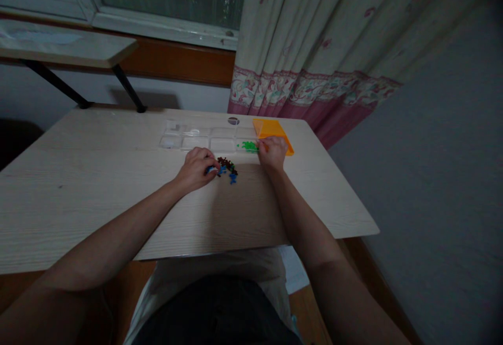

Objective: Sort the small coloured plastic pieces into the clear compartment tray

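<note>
A small heap of brown and blue plastic pieces (pixel 232 171), with a bit of green among them, lies on the table. At its left edge my left hand (pixel 197 169) rests with curled fingers, and small blue pieces show between thumb and fingertips. Behind the heap is a clear plastic compartment box (pixel 223 145). Small green pieces (pixel 249 147) lie in its front right compartment. My right hand (pixel 274 151) is over that compartment's right end, its fingers bent together at the green pieces; what they hold is too small to make out.
An orange tray (pixel 274 126) stands at the box's right end, partly behind my right hand. A round dark hole (pixel 233 121) is near the table's back edge. A raised shelf (pixel 63 46) stands at back left; a curtain (pixel 306 46) hangs behind the table.
</note>
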`<state>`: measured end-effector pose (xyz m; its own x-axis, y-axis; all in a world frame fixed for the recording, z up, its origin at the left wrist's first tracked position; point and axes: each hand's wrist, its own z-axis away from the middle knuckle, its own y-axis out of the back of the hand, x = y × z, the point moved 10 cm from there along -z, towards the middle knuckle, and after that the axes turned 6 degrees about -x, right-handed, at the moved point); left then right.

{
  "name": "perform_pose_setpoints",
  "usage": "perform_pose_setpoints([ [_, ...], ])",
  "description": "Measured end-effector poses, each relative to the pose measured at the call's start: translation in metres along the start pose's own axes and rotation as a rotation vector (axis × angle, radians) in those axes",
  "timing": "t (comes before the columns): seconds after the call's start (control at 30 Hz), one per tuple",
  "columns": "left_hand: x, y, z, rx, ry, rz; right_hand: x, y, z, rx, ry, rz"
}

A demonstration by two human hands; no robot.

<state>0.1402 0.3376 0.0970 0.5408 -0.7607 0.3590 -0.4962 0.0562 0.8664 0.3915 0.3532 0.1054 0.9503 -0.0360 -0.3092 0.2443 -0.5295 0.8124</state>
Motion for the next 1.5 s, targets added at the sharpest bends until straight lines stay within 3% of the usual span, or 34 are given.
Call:
perform_pose_setpoints([
  [0.7, 0.024, -0.002, -0.001, -0.025, -0.122, -0.207, -0.007, -0.004, -0.001, -0.034, 0.037, 0.002],
  [0.93, 0.018, -0.003, -0.002, -0.011, -0.082, -0.101, -0.007, -0.004, 0.0, -0.024, 0.044, -0.001],
  [1.1, 0.011, 0.006, -0.003, 0.095, -0.066, 0.101, -0.01, -0.003, 0.001, -0.025, 0.044, -0.011],
  [1.23, 0.001, 0.007, -0.005, 0.169, -0.042, 0.241, -0.028, 0.001, 0.003, -0.025, 0.106, -0.017],
  [1.5, -0.02, 0.009, -0.007, 0.239, 0.078, 0.405, -0.101, 0.016, 0.027, -0.014, 0.361, -0.067],
])
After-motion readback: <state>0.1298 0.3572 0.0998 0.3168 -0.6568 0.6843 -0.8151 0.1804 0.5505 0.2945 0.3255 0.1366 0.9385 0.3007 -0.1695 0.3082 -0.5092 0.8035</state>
